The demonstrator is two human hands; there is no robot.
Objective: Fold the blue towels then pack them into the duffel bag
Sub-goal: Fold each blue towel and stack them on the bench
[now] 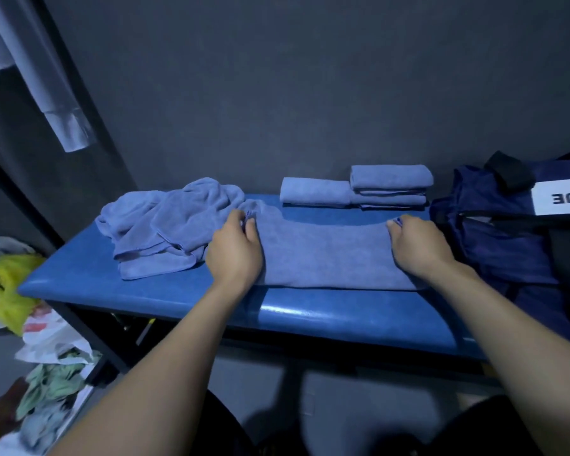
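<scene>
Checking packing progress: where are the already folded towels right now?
In the head view, the folded towels sit at the bench's far edge against the wall, right of centre, between the crumpled towel pile and the duffel bag.

Counter at frame centre. Spread towel lies centre; crumpled towel heap touching its left. Folded towels behind, upper centre-right, partly stacked. Duffel bag at right edge. Bags lower left, beside the counter.

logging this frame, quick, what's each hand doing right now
Left hand: pinches the far left corner of the spread towel.
Right hand: pinches its far right corner.
</scene>
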